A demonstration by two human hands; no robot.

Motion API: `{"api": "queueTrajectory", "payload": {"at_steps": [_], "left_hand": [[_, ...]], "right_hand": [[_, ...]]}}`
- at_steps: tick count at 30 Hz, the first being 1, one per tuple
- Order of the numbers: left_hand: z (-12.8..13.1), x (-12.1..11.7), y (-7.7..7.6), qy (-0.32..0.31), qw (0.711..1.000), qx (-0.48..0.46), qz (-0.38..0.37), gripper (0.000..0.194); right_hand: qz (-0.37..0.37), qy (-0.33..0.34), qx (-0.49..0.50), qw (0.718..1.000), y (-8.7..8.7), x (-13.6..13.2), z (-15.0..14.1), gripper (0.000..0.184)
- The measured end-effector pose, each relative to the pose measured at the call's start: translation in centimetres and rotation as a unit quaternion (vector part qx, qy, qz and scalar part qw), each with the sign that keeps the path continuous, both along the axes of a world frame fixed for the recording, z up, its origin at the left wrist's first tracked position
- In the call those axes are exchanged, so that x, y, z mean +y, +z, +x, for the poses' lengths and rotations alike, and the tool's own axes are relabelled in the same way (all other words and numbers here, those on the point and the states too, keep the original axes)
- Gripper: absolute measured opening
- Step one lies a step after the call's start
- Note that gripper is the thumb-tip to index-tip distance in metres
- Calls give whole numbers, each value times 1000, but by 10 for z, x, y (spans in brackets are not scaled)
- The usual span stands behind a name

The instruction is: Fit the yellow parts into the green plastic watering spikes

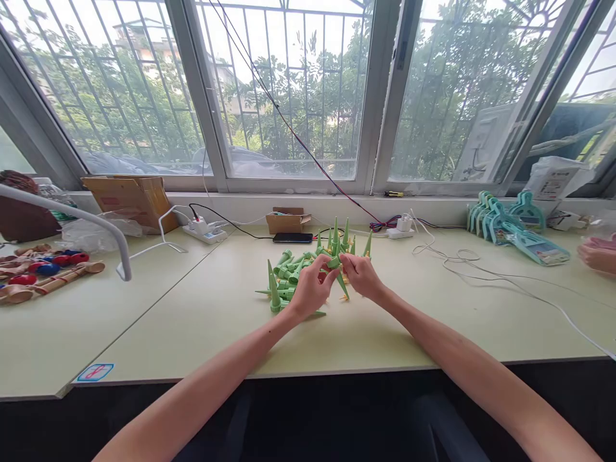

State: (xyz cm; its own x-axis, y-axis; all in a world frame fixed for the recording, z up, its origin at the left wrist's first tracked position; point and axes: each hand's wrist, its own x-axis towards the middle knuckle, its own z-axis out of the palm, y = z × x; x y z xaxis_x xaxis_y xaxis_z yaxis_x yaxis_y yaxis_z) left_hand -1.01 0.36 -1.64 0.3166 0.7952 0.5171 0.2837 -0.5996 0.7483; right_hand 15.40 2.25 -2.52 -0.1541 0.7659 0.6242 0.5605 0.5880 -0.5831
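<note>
My left hand (315, 285) is closed around the collar of a green plastic plant-watering spike (342, 286), whose pointed end slants down toward the table. At the same collar, my right hand (362, 274) has its fingers pinched together; what sits between those fingertips is hidden. Beside and behind my left hand lies a pile of loose green spikes and collar parts (285, 273). Several green spikes (346, 234) stand point-up behind my hands. Small yellow-orange pieces (344, 298) lie under and around my right hand.
A black phone (292, 238) and a small open cardboard box (287, 222) sit behind the pile. Power strips (205, 232) and white cables (466, 258) run along the back. Teal hangers (524, 224) lie right, near another person's hand (598, 253). Wooden toys (48, 269) lie left.
</note>
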Motion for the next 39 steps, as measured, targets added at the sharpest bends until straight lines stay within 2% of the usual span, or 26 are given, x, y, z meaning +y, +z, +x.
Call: {"api": "queueTrajectory", "payload": {"at_steps": [10,39], "left_hand": [[1,3,-2,12,999,7,35,18],[1,3,-2,15,999,14,31,18]], "right_hand": [[-4,8,11,1000,-2,2,1,47],[-3,18,8,1000,-1,2,1,45]]}}
